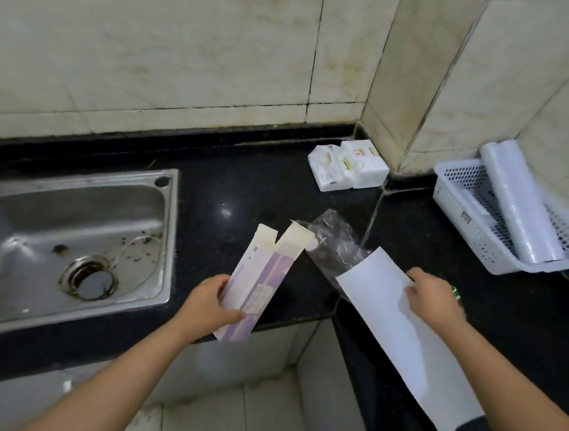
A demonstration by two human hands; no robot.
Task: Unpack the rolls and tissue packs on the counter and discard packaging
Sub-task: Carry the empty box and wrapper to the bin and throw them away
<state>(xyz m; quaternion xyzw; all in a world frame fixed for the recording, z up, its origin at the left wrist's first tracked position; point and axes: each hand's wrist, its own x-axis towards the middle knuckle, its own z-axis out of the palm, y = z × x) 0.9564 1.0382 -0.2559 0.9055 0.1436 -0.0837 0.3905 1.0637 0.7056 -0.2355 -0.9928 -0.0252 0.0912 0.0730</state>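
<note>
Head view: a person stands at a black counter (261, 192) that turns a corner, both bare forearms reaching in from below.
Left hand: the left hand (212, 300) grips a long purple-and-white box (260, 282) near its lower end, thumb across the printed face, fingers curled behind it.
Box: held tilted above the counter's front edge, just right of the sink (67, 241); its top flaps stand open, and the inside cannot be seen.
Right hand: the right hand (432, 300) holds a white roll (400, 332), fingers curled over its upper edge, thumb hidden.
Roll: it slants from beside the hand down toward the right forearm, over the counter's right-hand run.
Wrap: a crumpled clear plastic wrap (335, 244) hangs off the roll's far end, between the box's flaps and the hand; whether it touches the counter cannot be told.
Tissue packs: a cluster of white tissue packs (347, 167) sits on the counter in the corner, against the tiled wall, well apart from both hands.
Basket: a white perforated basket (463, 203) rests at the counter's right end, by the wall.
Second roll: a pale roll (521, 208) in clear film lies slanted in the basket, its upper end leaning on the wall.
Sink: a steel basin set into the counter at left, stained, with a round drain plug.
</note>
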